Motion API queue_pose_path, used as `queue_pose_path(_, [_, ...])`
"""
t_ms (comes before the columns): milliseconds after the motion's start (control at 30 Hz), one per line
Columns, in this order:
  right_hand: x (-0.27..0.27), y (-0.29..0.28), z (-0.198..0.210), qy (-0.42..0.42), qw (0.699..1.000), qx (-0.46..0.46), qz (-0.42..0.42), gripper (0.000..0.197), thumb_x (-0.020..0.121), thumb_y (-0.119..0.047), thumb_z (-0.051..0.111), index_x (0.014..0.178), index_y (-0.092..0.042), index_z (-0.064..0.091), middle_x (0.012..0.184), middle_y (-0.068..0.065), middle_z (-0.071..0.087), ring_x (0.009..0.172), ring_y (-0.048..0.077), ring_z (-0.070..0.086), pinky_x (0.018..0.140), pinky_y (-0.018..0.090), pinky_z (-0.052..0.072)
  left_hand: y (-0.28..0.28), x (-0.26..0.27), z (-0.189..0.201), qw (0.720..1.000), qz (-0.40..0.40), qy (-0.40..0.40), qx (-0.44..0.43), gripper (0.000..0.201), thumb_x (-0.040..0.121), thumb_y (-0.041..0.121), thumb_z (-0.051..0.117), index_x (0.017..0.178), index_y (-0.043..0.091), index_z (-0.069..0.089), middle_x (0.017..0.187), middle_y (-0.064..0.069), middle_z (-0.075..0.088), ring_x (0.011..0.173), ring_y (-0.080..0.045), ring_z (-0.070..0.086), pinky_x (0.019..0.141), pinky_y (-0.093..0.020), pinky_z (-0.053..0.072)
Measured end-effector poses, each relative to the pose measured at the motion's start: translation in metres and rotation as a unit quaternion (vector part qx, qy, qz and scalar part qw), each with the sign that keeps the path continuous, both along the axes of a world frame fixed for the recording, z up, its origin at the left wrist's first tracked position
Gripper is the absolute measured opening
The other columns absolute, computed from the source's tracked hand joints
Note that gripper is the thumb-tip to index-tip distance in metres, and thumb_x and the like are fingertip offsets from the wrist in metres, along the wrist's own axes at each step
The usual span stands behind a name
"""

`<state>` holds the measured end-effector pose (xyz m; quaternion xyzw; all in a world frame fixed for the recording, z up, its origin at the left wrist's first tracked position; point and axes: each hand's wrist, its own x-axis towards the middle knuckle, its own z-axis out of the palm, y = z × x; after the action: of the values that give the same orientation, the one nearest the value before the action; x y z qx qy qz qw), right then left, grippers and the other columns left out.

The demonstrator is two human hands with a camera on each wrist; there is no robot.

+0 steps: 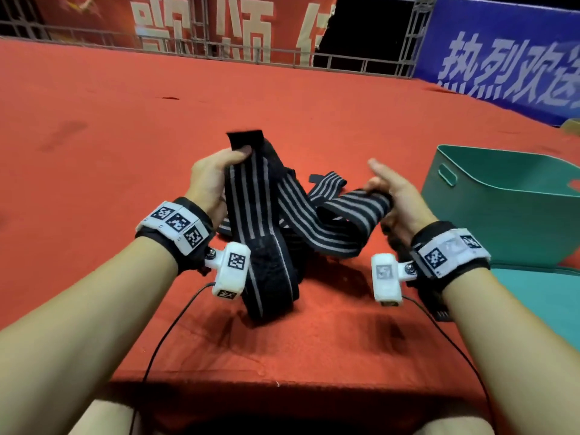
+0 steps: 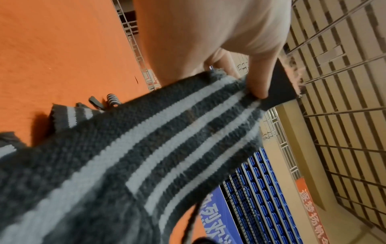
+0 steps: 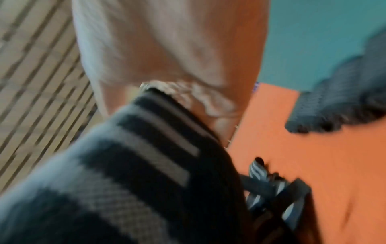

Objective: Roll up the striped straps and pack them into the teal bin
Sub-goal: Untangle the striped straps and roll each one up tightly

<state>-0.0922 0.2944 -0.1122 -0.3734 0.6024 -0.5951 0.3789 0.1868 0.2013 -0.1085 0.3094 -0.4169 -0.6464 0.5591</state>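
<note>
Only head view shows teal bin beside striped straps.

a blue banner at the back right carries large pale chinese characters, of which 热烈欢 read clearly; the one after is cut off at the frame edge. a red banner at the back carries big pale characters cropped at the top, too partial to read surely. the white wrist bands and the white camera blocks bear black-and-white square code markers, with no letters or numbers.
</note>
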Motion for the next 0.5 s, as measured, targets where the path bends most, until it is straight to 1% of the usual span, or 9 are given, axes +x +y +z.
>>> queue_pose_path(33, [-0.002,-0.003,-0.005,0.146,0.988,0.05,-0.012,0.046,0.081,-0.061,0.075,0.069,-0.017,0.069,0.07,-0.001,0.063,0.055,0.01,0.056,0.053,0.026,0.043,0.002,0.0,0.004,1.0,-0.02,-0.002,-0.012,0.037,0.088,0.016,0.069,0.117,-0.007,0.069,0.108,-0.021,0.07,0.091,-0.029,0.07,0.083,-0.037,0.059])
queue_pose_path(67, [-0.001,-0.006,-0.01,0.289,0.953,0.086,-0.023,0.053,0.075,-0.07,0.075,0.078,-0.017,0.075,0.079,-0.002,0.068,0.069,0.012,0.062,0.064,0.029,0.048,0.004,0.0,0.008,0.999,-0.04,-0.005,-0.021,0.033,0.09,0.016,0.067,0.115,-0.005,0.07,0.106,-0.02,0.071,0.089,-0.029,0.07,0.082,-0.036,0.058])
queue_pose_path(133, [0.009,-0.009,-0.013,0.451,0.889,0.067,-0.029,0.071,0.065,-0.087,0.066,0.104,-0.028,0.076,0.111,-0.002,0.067,0.11,0.018,0.06,0.096,0.037,0.05,0.007,0.0,0.015,0.996,-0.087,-0.011,-0.035,0.019,0.095,0.015,0.06,0.102,0.003,0.072,0.096,-0.015,0.072,0.082,-0.026,0.071,0.077,-0.034,0.058])
queue_pose_path(200, [0.028,-0.012,-0.004,0.423,0.905,-0.015,0.038,0.077,0.072,-0.08,0.067,0.131,-0.03,0.063,0.139,-0.001,0.052,0.135,0.019,0.045,0.114,0.04,0.04,0.014,-0.002,0.021,0.99,-0.137,-0.018,-0.041,0.018,0.096,0.016,0.056,0.088,0.011,0.073,0.088,-0.01,0.074,0.078,-0.024,0.07,0.079,-0.034,0.057])
queue_pose_path(267, [0.048,-0.016,0.01,0.333,0.927,-0.06,0.162,0.075,0.084,-0.059,0.074,0.148,-0.027,0.048,0.154,-0.004,0.046,0.143,0.012,0.041,0.116,0.035,0.036,0.021,-0.005,0.026,0.986,-0.162,-0.026,-0.041,0.015,0.092,0.018,0.059,0.088,0.013,0.072,0.09,-0.01,0.073,0.082,-0.026,0.069,0.085,-0.038,0.054])
queue_pose_path(300, [0.055,-0.017,0.017,0.302,0.927,-0.076,0.208,0.069,0.087,-0.047,0.076,0.147,-0.023,0.051,0.151,-0.004,0.052,0.138,0.009,0.048,0.113,0.032,0.04,0.025,-0.007,0.029,0.985,-0.164,-0.032,-0.041,0.013,0.091,0.019,0.06,0.092,0.012,0.071,0.093,-0.011,0.073,0.084,-0.027,0.069,0.087,-0.039,0.053])
queue_pose_path(367, [0.062,-0.02,0.025,0.257,0.931,-0.112,0.232,0.038,0.093,-0.021,0.075,0.129,-0.011,0.067,0.124,0.0,0.072,0.111,0.007,0.067,0.098,0.026,0.052,0.03,-0.01,0.035,0.987,-0.151,-0.044,-0.043,0.021,0.093,0.021,0.061,0.105,0.007,0.07,0.104,-0.017,0.071,0.09,-0.029,0.068,0.084,-0.038,0.053])
queue_pose_path(433, [0.063,-0.02,0.032,0.228,0.944,-0.161,0.175,0.018,0.095,-0.01,0.071,0.112,-0.003,0.074,0.102,0.002,0.074,0.088,0.003,0.067,0.083,0.021,0.054,0.027,-0.011,0.039,0.995,-0.095,-0.031,-0.027,0.026,0.094,0.022,0.064,0.112,0.003,0.069,0.115,-0.025,0.068,0.085,-0.029,0.068,0.069,-0.03,0.053])
queue_pose_path(500, [0.059,-0.021,0.04,0.179,0.955,-0.212,0.104,0.011,0.095,-0.011,0.071,0.105,-0.006,0.074,0.094,0.001,0.073,0.083,0.006,0.065,0.081,0.025,0.054,0.019,-0.008,0.038,0.999,-0.025,-0.021,-0.001,0.016,0.096,0.016,0.064,0.105,0.003,0.068,0.11,-0.025,0.07,0.068,-0.022,0.07,0.056,-0.024,0.053])
